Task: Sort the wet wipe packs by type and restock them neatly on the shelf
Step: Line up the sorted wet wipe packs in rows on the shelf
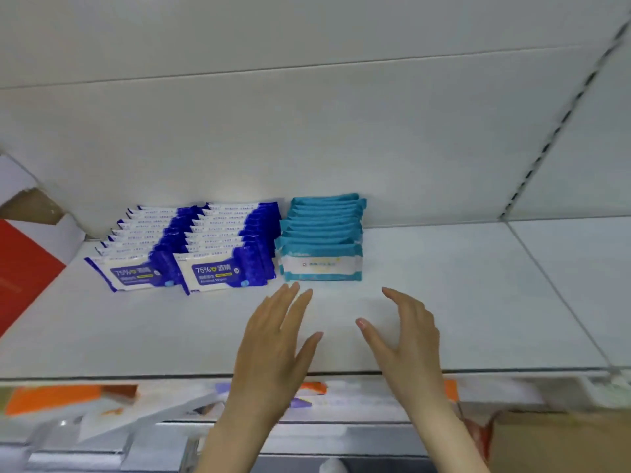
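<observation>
On the white shelf stand two rows of dark blue and white alcohol wipe packs, the left row and the right row. Right of them is a row of teal wipe packs, upright one behind another. My left hand hovers over the shelf just in front of the teal row, fingers straight, holding nothing. My right hand is a little to the right, fingers relaxed and slightly bent, also empty. Neither hand touches a pack.
A red and white carton stands at the shelf's left end. The shelf's right half is bare up to a slotted upright. Below the front edge lie blurred orange and white packs, and a cardboard box sits low right.
</observation>
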